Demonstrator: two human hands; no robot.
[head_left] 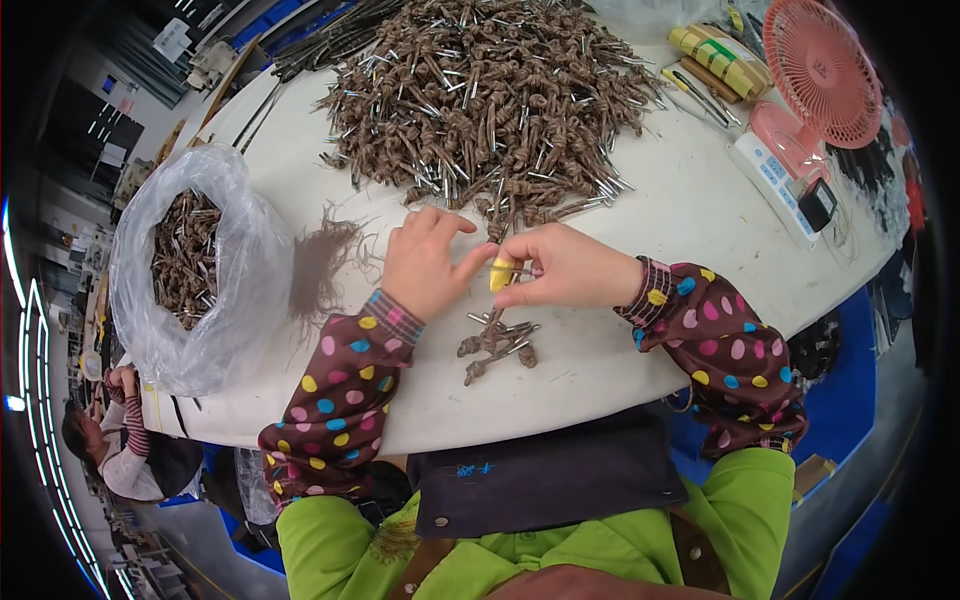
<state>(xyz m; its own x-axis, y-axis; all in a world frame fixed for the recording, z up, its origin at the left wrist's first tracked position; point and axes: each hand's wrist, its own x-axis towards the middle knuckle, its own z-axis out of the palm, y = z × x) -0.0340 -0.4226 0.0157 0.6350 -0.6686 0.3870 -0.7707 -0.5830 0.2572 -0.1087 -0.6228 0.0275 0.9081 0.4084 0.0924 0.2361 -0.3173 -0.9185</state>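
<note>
My left hand is above the table with index finger and thumb spread apart, the thumb tip close to the fingers of my right hand. My right hand is closed in a pinch around a thin brown cord piece, mostly hidden by the fingers. A small yellow patch shows at those fingertips; whether it is a wrap or a tool part I cannot tell. Just below lie several knotted brown cord pieces with metal tips. Beyond both hands rises a big heap of the same knotted cords.
A clear plastic bag of knotted cords stands at the left, beside loose brown fibres. At the far right are a pink fan, a white power strip and pens. Another person sits at far left.
</note>
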